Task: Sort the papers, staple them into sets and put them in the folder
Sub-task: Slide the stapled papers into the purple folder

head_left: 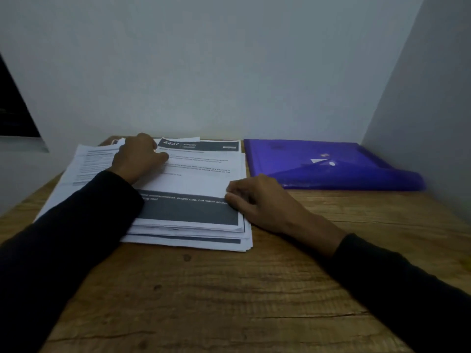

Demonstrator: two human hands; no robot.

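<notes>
Left hand (139, 157) flat, right hand (251, 200) pinching.

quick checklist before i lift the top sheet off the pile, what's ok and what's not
1. Right hand pinches the top sheet's edge: ok.
2. Left hand rests on the paper pile, steadying it: ok.
3. Pile squared: not ok, sheets fan out to the left.
4. Purple folder within reach, beside the pile: ok.
5. Folder open: not ok, flap looks shut.
6. Stapler at hand: cannot tell, none in view.
</notes>
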